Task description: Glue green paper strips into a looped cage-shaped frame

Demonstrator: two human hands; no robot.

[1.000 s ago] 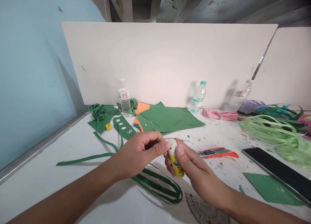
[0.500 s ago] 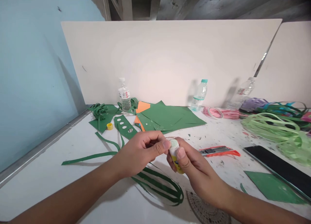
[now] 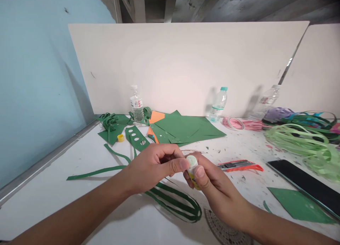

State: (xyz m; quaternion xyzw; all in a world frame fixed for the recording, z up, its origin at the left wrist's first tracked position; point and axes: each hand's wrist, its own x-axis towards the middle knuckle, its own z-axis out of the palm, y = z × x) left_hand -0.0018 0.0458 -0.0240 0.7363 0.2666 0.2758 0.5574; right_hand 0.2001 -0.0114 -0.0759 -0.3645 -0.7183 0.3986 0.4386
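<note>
My right hand [image 3: 209, 177] is wrapped round an uncapped glue stick [image 3: 192, 167] with a white top and a yellow label. Beside its top, my left hand [image 3: 159, 165] is closed, thumb pressed to the fingers, on green paper strips [image 3: 172, 199] that hang below it and loop over the table. More of the strips run out to the left from behind the left hand. A yellow cap [image 3: 120, 138] stands on the table beyond the left wrist.
Green sheets [image 3: 191, 128] lie at the back, between two bottles [image 3: 137, 105]. To the right are an orange cutter [image 3: 240, 165], a phone [image 3: 302, 184], a green piece [image 3: 300, 204] and light green strips [image 3: 297, 138]. A protractor [image 3: 225, 229] lies near the front.
The glue stick has tilted slightly, its top turned more toward the camera. Both hands have shifted very slightly to the right, still close together.
</note>
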